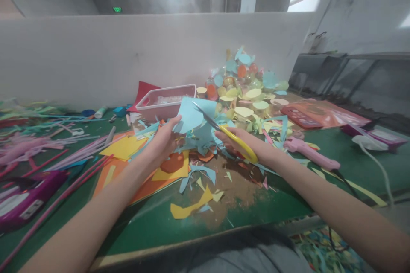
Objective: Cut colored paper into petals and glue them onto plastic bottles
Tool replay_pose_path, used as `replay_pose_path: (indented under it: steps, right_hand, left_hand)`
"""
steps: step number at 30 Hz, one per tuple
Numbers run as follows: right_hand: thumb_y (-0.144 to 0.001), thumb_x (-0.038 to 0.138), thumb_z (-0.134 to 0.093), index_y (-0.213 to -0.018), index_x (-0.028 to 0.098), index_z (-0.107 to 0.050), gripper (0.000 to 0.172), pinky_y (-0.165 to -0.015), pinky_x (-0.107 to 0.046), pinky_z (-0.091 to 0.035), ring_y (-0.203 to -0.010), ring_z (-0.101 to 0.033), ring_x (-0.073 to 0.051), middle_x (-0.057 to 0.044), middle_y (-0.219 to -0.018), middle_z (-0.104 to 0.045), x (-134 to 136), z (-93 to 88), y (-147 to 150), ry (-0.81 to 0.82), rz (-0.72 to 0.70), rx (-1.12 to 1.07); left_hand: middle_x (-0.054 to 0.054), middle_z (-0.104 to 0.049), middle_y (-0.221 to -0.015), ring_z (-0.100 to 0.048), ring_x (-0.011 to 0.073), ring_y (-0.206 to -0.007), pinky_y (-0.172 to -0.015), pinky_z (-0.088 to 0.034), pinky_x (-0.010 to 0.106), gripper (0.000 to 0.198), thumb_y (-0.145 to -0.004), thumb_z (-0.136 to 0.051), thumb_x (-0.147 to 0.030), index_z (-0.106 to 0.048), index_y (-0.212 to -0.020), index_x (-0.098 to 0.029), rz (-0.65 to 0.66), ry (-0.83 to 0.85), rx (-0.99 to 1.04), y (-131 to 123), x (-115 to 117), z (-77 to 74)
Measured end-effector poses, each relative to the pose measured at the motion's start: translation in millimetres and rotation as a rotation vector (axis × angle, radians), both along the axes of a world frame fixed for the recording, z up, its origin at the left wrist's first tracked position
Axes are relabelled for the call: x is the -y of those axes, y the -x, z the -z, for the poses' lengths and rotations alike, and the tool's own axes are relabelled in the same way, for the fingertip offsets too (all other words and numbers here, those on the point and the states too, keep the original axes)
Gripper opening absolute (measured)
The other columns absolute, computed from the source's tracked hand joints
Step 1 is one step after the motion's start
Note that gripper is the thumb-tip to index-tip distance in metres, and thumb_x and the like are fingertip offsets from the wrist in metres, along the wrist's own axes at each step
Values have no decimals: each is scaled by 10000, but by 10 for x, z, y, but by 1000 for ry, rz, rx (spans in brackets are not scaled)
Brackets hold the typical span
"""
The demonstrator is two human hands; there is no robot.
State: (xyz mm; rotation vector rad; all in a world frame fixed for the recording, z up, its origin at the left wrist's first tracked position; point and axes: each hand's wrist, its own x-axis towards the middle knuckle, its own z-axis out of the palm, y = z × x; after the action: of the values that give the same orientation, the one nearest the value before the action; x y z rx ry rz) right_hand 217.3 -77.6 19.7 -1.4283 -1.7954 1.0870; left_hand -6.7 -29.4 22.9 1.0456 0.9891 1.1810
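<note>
My left hand (pixel 169 136) pinches the left edge of a light blue sheet of paper (pixel 192 115), holding it up over the table. In my right hand (pixel 233 140) is a pair of scissors (pixel 241 145) with yellow handles, its metal blades pointing up and left at the blue paper. Whether the blades are fully closed I cannot tell. Blue and yellow paper scraps (pixel 192 207) lie below both hands. Orange and yellow sheets (pixel 128 147) are beneath my left forearm.
Behind the paper stands a pink basket (pixel 153 113) with a white rim. Cut paper rounds (pixel 245 111) are heaped at the back. A pink glue gun (pixel 312 153) and a red phone-like object (pixel 299 118) lie right. Pink sticks (pixel 77 151) and a purple device (pixel 28 198) are left.
</note>
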Motion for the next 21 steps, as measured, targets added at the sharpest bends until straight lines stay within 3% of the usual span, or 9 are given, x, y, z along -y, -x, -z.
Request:
replay_pose_path:
  steps: [6, 11, 21]
  right_hand:
    - [-832, 697, -578, -821, 238, -434, 481, -451, -222, -276, -500, -326, -96, 75, -581, -344, -27, 36, -21, -12, -34, -19]
    - [-841, 679, -574, -788, 234, -421, 473, -448, -221, -283, -500, -327, -91, 72, -592, -352, -11, 30, -22, -28, -30, -27]
    - [-849, 703, -560, -740, 239, -388, 507, -447, -242, -278, -483, -327, -95, 80, -561, -345, -28, 57, -22, -42, -39, -69]
  left_hand:
    - [27, -708, -864, -598, 139, -690, -594, -485, 225, 253, -807, -632, -392, -677, -964, -199, -53, -36, -3, 44, -93, 56]
    - [35, -732, -886, -633, 160, -788, -677, -505, 236, 173, -723, -630, -262, -707, -863, -196, 12, -64, -55, 86, -151, 101]
    - [46, -738, -876, -669, 181, -820, -726, -518, 271, 268, -610, -685, -175, -703, -877, -186, -12, -103, -43, 85, -111, 83]
